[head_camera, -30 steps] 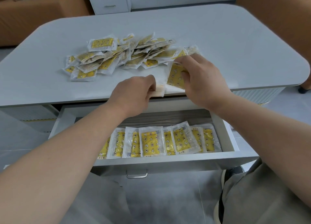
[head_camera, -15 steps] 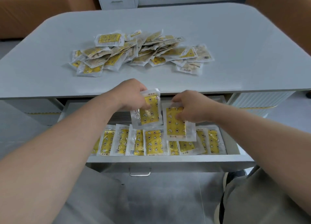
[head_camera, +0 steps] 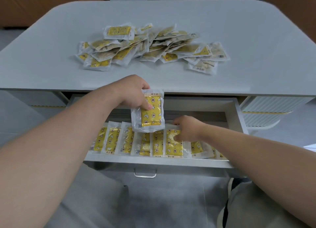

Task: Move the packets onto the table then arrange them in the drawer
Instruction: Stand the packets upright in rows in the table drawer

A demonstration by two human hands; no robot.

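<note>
Drawer [head_camera: 159, 162]: pulled out toward the person, so its floor lies open for filing.
Row of packets [head_camera: 112, 138]: along the drawer's front edge, overlapping like tiles with yellow faces up, probably to fit more in.
Lower packet [head_camera: 172, 150]: flat on the row's right part, lapping its neighbours.
Right hand [head_camera: 186, 130]: fingers curled over the Lower packet's top edge, thumb on its face, seemingly seating it.
Upper packet [head_camera: 151, 118]: hangs upright above the row's middle.
Left hand [head_camera: 131, 94]: pinches the Upper packet near its top, apparently kept ready as the next one.
Table [head_camera: 239, 65]: holds the stock.
Pile of packets [head_camera: 150, 46]: loose heap mid-table, back from the near edge; much remains to file.
</note>
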